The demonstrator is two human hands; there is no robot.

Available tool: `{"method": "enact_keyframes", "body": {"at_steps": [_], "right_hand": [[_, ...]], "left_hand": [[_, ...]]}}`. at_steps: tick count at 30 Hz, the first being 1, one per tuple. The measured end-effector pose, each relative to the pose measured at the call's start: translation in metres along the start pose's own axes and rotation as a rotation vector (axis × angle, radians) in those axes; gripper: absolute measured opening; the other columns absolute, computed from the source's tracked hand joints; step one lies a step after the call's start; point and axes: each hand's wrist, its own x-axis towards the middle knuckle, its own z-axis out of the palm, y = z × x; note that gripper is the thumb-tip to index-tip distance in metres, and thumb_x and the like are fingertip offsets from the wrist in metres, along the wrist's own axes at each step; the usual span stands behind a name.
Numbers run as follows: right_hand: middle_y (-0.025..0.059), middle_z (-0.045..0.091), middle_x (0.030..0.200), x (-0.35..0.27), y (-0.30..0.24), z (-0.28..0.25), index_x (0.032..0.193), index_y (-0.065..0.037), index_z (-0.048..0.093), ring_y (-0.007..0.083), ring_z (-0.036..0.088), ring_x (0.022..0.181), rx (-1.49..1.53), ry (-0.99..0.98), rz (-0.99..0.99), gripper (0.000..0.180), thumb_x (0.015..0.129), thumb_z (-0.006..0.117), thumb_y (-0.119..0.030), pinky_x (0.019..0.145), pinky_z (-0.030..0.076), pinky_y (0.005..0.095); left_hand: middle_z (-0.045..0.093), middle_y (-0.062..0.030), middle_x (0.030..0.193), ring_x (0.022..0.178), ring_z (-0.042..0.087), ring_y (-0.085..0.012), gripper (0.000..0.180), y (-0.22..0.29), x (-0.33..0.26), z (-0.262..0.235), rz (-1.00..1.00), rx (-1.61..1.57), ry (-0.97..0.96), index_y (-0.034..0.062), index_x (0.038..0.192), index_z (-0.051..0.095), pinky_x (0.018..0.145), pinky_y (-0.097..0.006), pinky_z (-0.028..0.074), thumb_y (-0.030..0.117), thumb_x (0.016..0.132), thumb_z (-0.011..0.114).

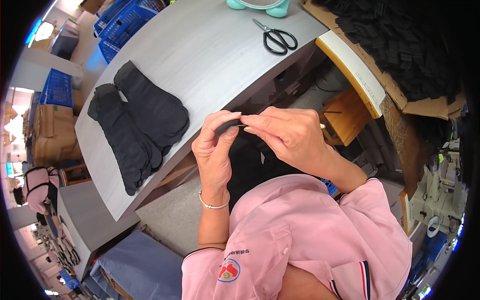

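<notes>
My left hand (214,152) and my right hand (290,135) meet in front of my chest, both pinching the top edge of one black sock (248,160) that hangs down between them. A thin stick-like tip (322,126) pokes out behind my right hand; I cannot tell what it is. On the grey table (210,55) to my left lies a stack of black socks (135,122), laid flat and overlapping. My left wrist carries a thin bracelet.
Black-handled scissors (276,37) lie at the table's far end beside a mint-green object (260,6). A cardboard box of black pieces (400,45) sits at the right. Blue crates (122,22) stand beyond the table. A wooden stool (345,112) is below.
</notes>
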Motion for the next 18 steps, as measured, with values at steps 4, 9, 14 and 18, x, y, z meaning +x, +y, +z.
{"method": "enact_keyframes", "body": {"at_steps": [4, 9, 14, 18], "right_hand": [[0.0083, 0.067, 0.075, -0.002, 0.001, -0.004, 0.101, -0.004, 0.073, 0.0209, 0.062, 0.058, 0.117, -0.073, 0.109, 0.021, 0.080, 0.076, -0.002, 0.050, 0.047, 0.0294], [0.0063, 0.067, 0.074, 0.000, 0.003, -0.004, 0.098, -0.006, 0.074, 0.0212, 0.063, 0.058, 0.094, -0.067, 0.055, 0.016, 0.082, 0.074, -0.007, 0.049, 0.047, 0.0306], [0.0035, 0.065, 0.073, 0.004, 0.004, -0.010, 0.097, -0.009, 0.073, 0.0219, 0.065, 0.060, -0.018, -0.114, -0.020, 0.013, 0.084, 0.070, -0.011, 0.049, 0.048, 0.0319], [0.0060, 0.063, 0.073, 0.006, 0.004, 0.002, 0.095, -0.006, 0.071, 0.0227, 0.062, 0.058, -0.151, -0.026, -0.049, 0.012, 0.083, 0.074, -0.007, 0.049, 0.047, 0.0312]], "left_hand": [[0.063, -0.0053, 0.108, 0.097, 0.056, -0.0111, 0.019, 0.001, -0.001, -0.002, -0.008, -0.030, -0.006, 0.0000, 0.108, 0.072, 0.085, -0.023, 0.044, -0.001, 0.089, 0.069], [0.063, -0.0061, 0.108, 0.097, 0.057, -0.0119, 0.019, 0.002, -0.002, -0.002, -0.010, 0.008, -0.004, 0.0002, 0.107, 0.072, 0.085, -0.023, 0.045, 0.000, 0.089, 0.070], [0.064, -0.0059, 0.105, 0.094, 0.058, -0.0111, 0.019, 0.001, -0.003, 0.000, -0.020, 0.030, 0.006, -0.0004, 0.107, 0.072, 0.083, -0.023, 0.048, -0.001, 0.088, 0.071], [0.066, -0.0032, 0.097, 0.088, 0.060, -0.0098, 0.016, 0.005, -0.001, 0.008, -0.041, 0.067, 0.090, -0.0021, 0.103, 0.072, 0.081, -0.022, 0.049, 0.000, 0.088, 0.073]]}}
